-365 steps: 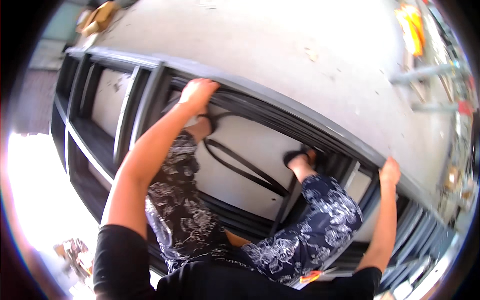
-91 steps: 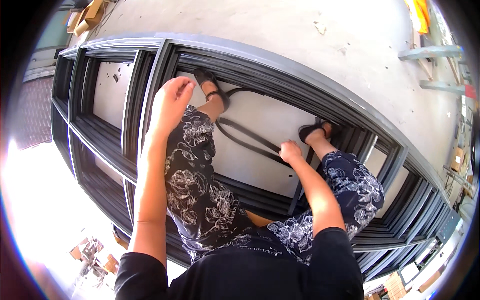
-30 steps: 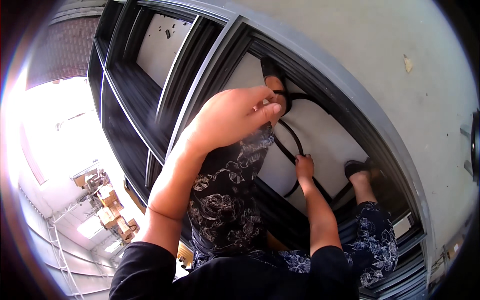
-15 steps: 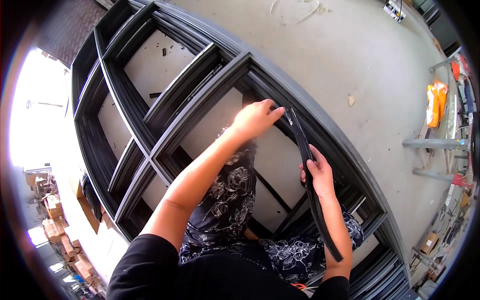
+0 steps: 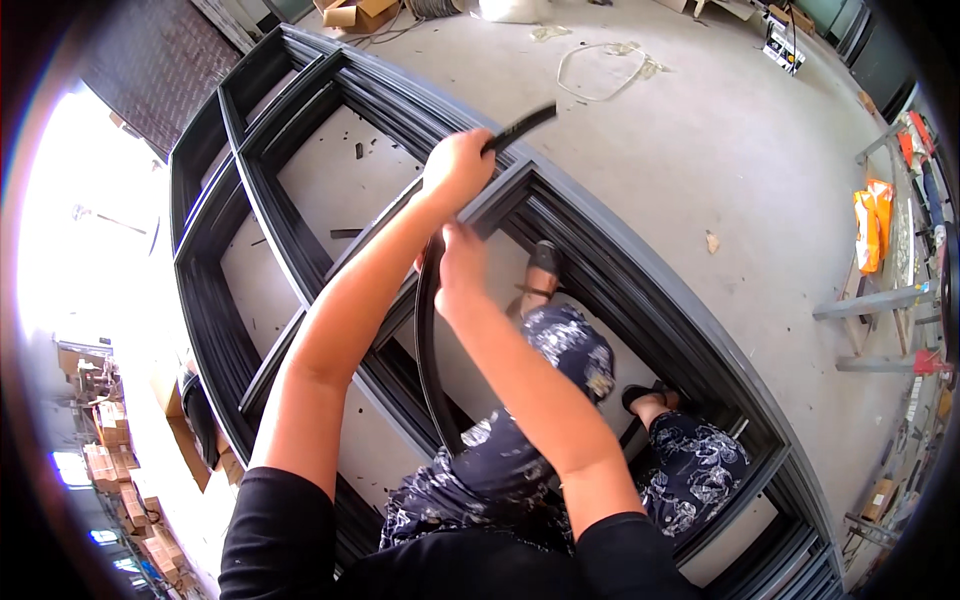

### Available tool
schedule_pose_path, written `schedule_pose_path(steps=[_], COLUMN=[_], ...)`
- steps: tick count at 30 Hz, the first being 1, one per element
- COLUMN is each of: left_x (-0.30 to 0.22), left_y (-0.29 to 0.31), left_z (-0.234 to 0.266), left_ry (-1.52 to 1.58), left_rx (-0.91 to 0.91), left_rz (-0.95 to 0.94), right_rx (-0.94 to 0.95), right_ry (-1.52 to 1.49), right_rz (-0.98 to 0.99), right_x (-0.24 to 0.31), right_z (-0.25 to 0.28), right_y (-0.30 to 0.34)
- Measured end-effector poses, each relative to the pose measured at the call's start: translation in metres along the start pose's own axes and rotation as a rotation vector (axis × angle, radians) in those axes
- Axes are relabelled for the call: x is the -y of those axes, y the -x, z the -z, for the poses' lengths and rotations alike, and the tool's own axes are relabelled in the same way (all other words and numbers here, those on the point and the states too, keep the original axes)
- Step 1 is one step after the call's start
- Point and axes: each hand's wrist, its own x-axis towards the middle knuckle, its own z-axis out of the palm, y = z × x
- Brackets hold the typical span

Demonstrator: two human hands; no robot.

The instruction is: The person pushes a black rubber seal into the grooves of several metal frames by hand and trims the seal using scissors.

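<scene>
My left hand (image 5: 459,172) is closed around a flexible black strip (image 5: 524,127), whose short end sticks out toward the upper right. Just below it, my right hand (image 5: 461,268) also grips black strip, slightly blurred. From there a long curved length hangs down beside my right forearm toward my trouser leg. My hands hide whether the upper and lower lengths are one continuous piece. Both hands are above a stack of dark grey metal frames (image 5: 668,290), close to the corner where two bars meet.
My feet (image 5: 543,262) are inside one frame opening, on the concrete floor (image 5: 760,150). Small dark scraps lie in other openings. An orange bag (image 5: 872,225) and a metal rack (image 5: 880,300) stand at the right. Cardboard boxes (image 5: 112,425) are piled at the left; a pale loop (image 5: 600,75) lies ahead.
Both hands have moved left with the strip, the left also farther away. The left, earlier near the strip's top end, now grips it. My view and legs have shifted.
</scene>
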Motion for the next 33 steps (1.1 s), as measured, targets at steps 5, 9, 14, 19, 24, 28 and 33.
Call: schedule_pose_path(steps=[5,9,14,19,24,28,33], left_x=[0.054,0.063,0.082,0.080,0.085,0.084,0.084], left_y=[0.034,0.067,0.074,0.051,0.023,0.013,0.015], left_z=[-0.071,-0.116,-0.147,-0.162,-0.175,-0.179,-0.175], left_ry=[-0.193,-0.142,-0.168,-0.094,-0.109,-0.047,-0.013], left_rx=[0.042,-0.049,-0.101,-0.083,0.006,0.103,0.111], left_rz=[-0.056,-0.112,-0.139,-0.104,0.063,0.250,0.231], right_rx=[-0.156,-0.425,-0.537,-0.553,-0.522,-0.447,-0.435], right_ry=[-0.146,0.036,0.265,0.266,0.164,0.091,0.041], right_rz=[-0.012,-0.062,-0.192,-0.134,-0.221,-0.176,-0.131], right_x=[-0.079,-0.132,-0.135,-0.131,-0.126,-0.127,-0.129], right_z=[0.038,0.123,0.131,0.150,0.146,0.152,0.146], right_y=[-0.061,-0.073,-0.069,-0.088,-0.089,-0.090,-0.087])
